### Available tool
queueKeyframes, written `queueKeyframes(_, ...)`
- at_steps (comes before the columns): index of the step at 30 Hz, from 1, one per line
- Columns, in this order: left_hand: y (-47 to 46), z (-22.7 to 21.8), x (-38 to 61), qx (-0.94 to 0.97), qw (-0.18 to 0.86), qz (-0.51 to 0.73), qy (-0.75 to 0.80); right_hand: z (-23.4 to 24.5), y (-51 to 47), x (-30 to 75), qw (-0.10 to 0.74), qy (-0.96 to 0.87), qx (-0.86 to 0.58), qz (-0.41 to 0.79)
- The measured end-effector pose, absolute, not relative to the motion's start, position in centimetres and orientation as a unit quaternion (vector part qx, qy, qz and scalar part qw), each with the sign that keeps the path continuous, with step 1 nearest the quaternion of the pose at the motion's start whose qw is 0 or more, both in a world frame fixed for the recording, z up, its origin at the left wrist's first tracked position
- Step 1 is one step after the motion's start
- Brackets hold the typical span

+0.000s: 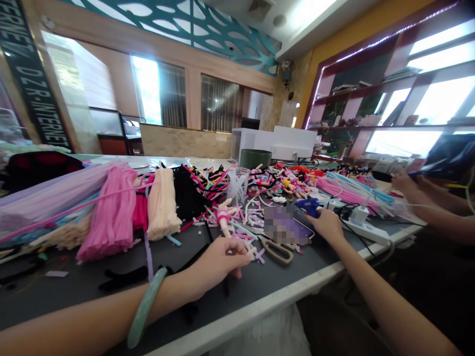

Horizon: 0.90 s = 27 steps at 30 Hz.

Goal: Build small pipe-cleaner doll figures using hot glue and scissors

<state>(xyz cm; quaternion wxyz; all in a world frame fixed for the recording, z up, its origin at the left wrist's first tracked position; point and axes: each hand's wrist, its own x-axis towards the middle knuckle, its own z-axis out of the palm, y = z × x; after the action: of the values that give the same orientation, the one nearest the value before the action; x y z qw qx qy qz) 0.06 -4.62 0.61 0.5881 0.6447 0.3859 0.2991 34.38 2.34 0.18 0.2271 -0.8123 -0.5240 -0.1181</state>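
Note:
My right hand [329, 225] is wrapped round a blue hot glue gun [308, 205], just above the right end of a phone [288, 225]. Close to the table's front edge, my left hand [232, 254] is closed in a pinch. Pale bits of pipe cleaner [256, 253] lie at its fingertips, and I cannot tell whether one is held. Right behind this hand is a small pink and cream pipe-cleaner doll [223, 217]. Scissors with beige handles [278, 251] lie between my hands, their blades partly hidden among lilac scraps.
Pink pipe-cleaner bundles [111, 212] and cream ones [162, 205] lie to the left. A heap of small dolls [285, 180] fills the back, beside a green bin [255, 158]. A power strip [365, 231] with cables sits at right, near another person's hands [411, 190].

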Motion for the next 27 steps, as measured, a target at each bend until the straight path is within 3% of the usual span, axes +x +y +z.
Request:
queueKeyframes(11, -4.1, -0.5, 0.8, 0.569, 0.669, 0.330, 0.347, 0.9, -2.6, 33.6, 0.391, -0.504, -0.755, -0.147)
queueKeyframes(15, -3.9, -0.5, 0.7, 0.507, 0.719, 0.339, 0.333, 0.2, -5.2, 31.7, 0.578, -0.505, -0.638, 0.056)
queueKeyframes(18, -4.0, 0.0, 0.7, 0.478, 0.737, 0.340, 0.335, 0.0, -6.6, 29.1, 0.640, -0.506, -0.549, 0.181)
queueKeyframes(22, -4.3, 0.2, 0.8, 0.476, 0.733, 0.352, 0.335, 0.2, -8.0, 25.4, 0.632, -0.553, -0.468, 0.275)
queueKeyframes(27, -4.2, 0.0, 0.7, 0.499, 0.706, 0.381, 0.327, -0.5, -9.8, 23.4, 0.527, -0.613, -0.482, 0.337)
